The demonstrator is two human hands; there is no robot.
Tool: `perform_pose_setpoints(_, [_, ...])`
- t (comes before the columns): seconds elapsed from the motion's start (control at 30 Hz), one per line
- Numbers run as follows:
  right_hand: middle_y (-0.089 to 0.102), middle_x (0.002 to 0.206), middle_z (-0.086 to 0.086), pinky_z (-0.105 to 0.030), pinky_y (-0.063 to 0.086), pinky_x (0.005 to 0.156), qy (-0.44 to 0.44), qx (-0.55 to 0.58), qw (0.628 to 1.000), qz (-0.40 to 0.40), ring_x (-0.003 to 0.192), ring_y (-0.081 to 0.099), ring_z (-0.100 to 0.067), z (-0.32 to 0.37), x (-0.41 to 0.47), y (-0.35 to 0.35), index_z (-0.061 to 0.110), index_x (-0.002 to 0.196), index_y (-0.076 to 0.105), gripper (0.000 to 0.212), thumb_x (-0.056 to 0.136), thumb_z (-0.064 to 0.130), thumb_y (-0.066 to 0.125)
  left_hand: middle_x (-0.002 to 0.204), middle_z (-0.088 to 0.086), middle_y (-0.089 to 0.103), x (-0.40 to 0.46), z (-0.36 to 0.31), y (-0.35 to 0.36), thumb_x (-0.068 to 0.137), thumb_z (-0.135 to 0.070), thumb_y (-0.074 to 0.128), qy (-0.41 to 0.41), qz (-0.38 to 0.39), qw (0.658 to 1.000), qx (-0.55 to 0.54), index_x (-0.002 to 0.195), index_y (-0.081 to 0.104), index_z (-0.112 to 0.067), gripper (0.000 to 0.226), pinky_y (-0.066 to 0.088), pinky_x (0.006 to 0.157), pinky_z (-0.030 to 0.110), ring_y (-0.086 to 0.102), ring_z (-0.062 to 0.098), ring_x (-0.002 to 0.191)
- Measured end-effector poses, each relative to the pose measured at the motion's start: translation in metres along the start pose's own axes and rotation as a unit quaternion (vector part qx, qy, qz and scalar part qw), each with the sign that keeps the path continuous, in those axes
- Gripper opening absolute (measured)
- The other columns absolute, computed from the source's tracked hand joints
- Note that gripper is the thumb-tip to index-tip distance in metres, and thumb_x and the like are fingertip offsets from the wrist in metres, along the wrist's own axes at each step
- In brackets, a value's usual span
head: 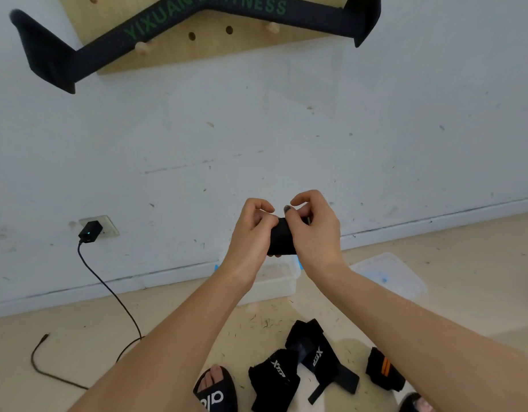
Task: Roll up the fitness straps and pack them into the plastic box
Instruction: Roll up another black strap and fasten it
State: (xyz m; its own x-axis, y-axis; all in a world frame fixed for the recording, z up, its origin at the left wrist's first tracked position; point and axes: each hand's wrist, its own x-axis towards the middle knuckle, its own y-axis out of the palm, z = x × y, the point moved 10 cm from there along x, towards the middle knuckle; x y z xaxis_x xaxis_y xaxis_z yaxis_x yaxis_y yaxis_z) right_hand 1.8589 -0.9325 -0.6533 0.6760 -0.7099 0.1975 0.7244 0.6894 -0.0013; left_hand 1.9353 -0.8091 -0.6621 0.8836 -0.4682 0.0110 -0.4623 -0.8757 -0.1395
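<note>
Black rolled strap [282, 240] is sitting upright in mid-air above the plastic box [279, 282], which is lying open against the wall base. Two black straps [304, 365] are lying loose on the floor nearer, orange-striped strap [383, 370] just beside them.

lid [389, 273] right of box [282, 281] (straps [304, 364] nearer).

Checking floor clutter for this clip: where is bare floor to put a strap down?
Bare floor lies between the charger cable and the plastic box, and right of the box lid. It is crowded near the feet, around the loose straps and the orange-striped strap.
</note>
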Motion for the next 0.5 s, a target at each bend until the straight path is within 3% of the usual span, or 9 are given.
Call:
perform_pose_setpoints(0.17, [0.056,0.072,0.000,-0.020,0.049,0.043,-0.009,-0.014,1.000,0.014,0.057,0.056,0.001,-0.002,0.000,0.003,0.014,0.101,0.059,0.011,0.098,0.004,0.061,0.106,0.024,0.068,0.000,0.011,0.004,0.100,-0.020,0.050,-0.045,0.022,0.999,0.007,0.103,0.054,-0.021,0.005,0.050,0.056,0.028,0.063,0.023,0.062])
perform_pose_setpoints(0.27, [0.060,0.074,0.002,-0.017,0.051,0.050,-0.009,-0.018,1.000,0.015,0.062,0.058,0.000,-0.004,0.000,0.005,0.017,0.104,0.058,0.010,0.099,0.009,0.062,0.106,0.021,0.066,0.002,0.013,-0.003,0.098,-0.015,0.049,-0.041,-0.004,0.999,0.021,0.103,0.054,-0.018,0.008,0.050,0.054,0.026,0.065,0.026,0.070])
perform_pose_setpoints(0.37, [0.063,0.083,0.005,-0.012,0.046,0.058,0.049,-0.021,0.998,0.021,0.076,0.061,-0.004,-0.018,0.003,0.008,0.021,0.112,0.056,0.011,0.102,0.019,0.059,0.108,0.013,0.065,0.004,0.013,-0.004,0.100,-0.022,0.047,-0.032,0.001,0.997,0.064,0.104,0.056,-0.022,0.009,0.055,0.067,0.032,0.064,0.024,0.086])
perform_pose_setpoints(0.5, [0.064,0.103,0.002,-0.022,0.047,0.069,0.124,-0.057,0.990,0.041,0.088,0.061,-0.012,-0.039,0.006,0.008,0.018,0.111,0.060,0.013,0.105,0.021,0.049,0.098,0.008,0.066,-0.001,0.016,0.007,0.102,-0.037,0.047,-0.045,0.060,0.991,0.108,0.105,0.058,-0.016,0.023,0.051,0.067,0.027,0.063,0.014,0.068])
